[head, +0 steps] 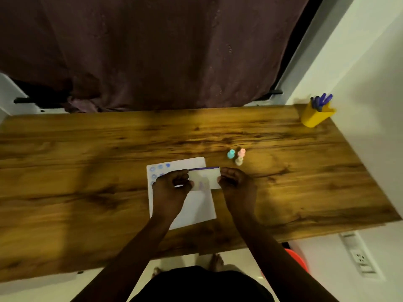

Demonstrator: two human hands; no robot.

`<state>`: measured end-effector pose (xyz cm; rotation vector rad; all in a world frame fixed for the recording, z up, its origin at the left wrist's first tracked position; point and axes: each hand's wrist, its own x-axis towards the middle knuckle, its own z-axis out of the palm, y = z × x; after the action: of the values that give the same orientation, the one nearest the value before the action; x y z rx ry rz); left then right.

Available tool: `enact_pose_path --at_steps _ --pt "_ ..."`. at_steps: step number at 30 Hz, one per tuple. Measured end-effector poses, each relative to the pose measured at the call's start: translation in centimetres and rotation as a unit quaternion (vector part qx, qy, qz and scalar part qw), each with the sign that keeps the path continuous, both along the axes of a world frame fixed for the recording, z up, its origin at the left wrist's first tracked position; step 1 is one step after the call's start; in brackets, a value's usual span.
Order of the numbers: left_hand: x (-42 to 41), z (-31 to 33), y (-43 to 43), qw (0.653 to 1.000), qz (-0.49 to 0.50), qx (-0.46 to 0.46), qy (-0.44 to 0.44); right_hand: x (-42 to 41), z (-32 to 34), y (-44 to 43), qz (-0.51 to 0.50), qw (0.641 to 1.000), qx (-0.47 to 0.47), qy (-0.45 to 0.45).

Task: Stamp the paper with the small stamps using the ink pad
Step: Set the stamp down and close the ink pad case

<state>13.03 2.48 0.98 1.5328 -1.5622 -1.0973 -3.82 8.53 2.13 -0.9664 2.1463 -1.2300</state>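
Observation:
A white paper [196, 205] lies on the wooden table [87, 171], with several blue stamp prints in its upper left corner. Just above the paper I hold a white rectangular ink pad [205, 178] with a purple strip along its far edge. My left hand [172, 186] grips its left end and my right hand [234, 182] grips its right end. Three small stamps stand together beyond the pad to the right: a teal stamp [231, 154], a pink stamp [241, 152] and a beige stamp [239, 161].
A yellow pen holder [316, 117] with purple pens stands at the table's far right corner. A dark curtain [163, 51] hangs behind the table. A white wall [370, 105] runs along the right side. A red object [298, 260] sits on the floor.

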Motion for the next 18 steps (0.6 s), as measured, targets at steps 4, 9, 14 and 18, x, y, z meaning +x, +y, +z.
enact_pose_path --at_steps 4,9,14,18 --pt "-5.1 -0.7 0.5 0.999 -0.048 0.015 -0.018 -5.2 -0.3 1.4 -0.012 0.999 0.027 0.023" --pt "-10.9 -1.4 1.1 0.996 -0.072 0.030 -0.032 -10.8 -1.8 2.1 -0.017 0.997 0.069 0.009" --pt "-14.7 -2.1 1.4 0.994 -0.078 0.035 -0.074 -14.1 -3.3 2.2 -0.019 0.997 0.077 -0.025" --pt "-16.0 -2.9 1.3 0.990 -0.079 0.072 -0.090 -15.3 -4.2 2.0 -0.007 0.997 0.079 -0.026"
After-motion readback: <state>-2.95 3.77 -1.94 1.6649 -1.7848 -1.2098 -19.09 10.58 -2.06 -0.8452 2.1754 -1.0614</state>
